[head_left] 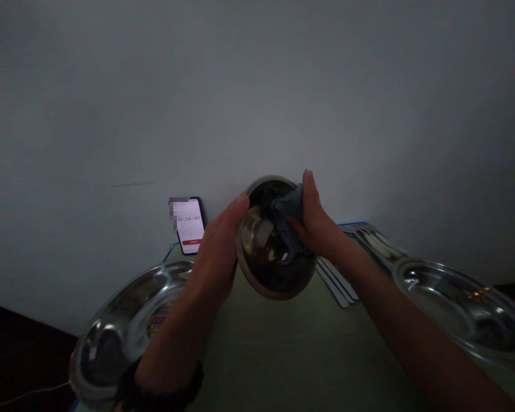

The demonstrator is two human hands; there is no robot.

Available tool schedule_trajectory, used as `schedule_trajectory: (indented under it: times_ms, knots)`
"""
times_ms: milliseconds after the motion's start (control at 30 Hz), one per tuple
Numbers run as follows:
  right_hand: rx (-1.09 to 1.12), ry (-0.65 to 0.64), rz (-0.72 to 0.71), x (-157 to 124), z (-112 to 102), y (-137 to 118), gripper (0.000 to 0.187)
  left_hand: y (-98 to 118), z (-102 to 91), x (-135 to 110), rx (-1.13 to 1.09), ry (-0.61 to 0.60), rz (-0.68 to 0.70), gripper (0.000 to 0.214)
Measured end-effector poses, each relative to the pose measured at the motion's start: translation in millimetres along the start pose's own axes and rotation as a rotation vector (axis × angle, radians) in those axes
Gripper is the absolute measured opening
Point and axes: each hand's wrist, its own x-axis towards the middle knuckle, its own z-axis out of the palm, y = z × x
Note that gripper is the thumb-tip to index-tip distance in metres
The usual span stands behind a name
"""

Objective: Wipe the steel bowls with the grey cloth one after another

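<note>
A round metal bowl (257, 229) is held up over the table, its shiny hollow side tilted toward me. My left hand (223, 240) grips the bowl's left rim, thumb near the top edge. At the bowl's right side, my right hand (315, 220) has a grey-blue cloth (290, 206) between thumb and fingers. The cloth reaches into the bowl and lies against its inner wall; a patterned darker part of it hangs lower. The fingers of my left hand behind the bowl are hidden.
A large steel basin (98, 349) stands at the left, another basin (455, 303) at the right. Flat metal utensils (337, 283) and pale-handled cutlery (380, 243) lie at the table's (274, 355) back right. A phone (190, 226) showing a timer leans against the wall (257, 86).
</note>
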Motion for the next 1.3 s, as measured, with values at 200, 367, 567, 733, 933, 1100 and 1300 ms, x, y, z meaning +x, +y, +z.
schedule_trajectory:
  times_ms: [200,367,567,733,933,1100,1300]
  knots:
    - [0.043,-0.048,-0.043,5,-13,-11,0.071,7,-13.2,4,0.012,-0.163,-0.186,0.032]
    - [0.066,-0.01,-0.182,5,-20,-43,0.064,11,-21.7,6,-0.023,-0.22,-0.358,0.031]
    - [0.092,0.128,0.007,6,-14,-38,0.048,21,-16.5,2,0.035,-0.187,-0.134,0.027]
    - [0.449,0.142,0.345,8,-7,-31,0.036,31,-5.3,-3,-0.09,0.051,0.191,0.024]
    - [0.848,-0.007,0.449,6,4,-31,0.031,25,-10.6,6,-0.074,0.062,0.348,0.03]
    - [0.38,0.028,0.167,9,-21,-26,0.019,35,-38.5,7,0.345,-0.217,0.07,0.042]
    - [0.104,-0.051,-0.063,6,-31,-44,0.011,36,-35.3,0,0.973,-0.358,0.006,0.046]
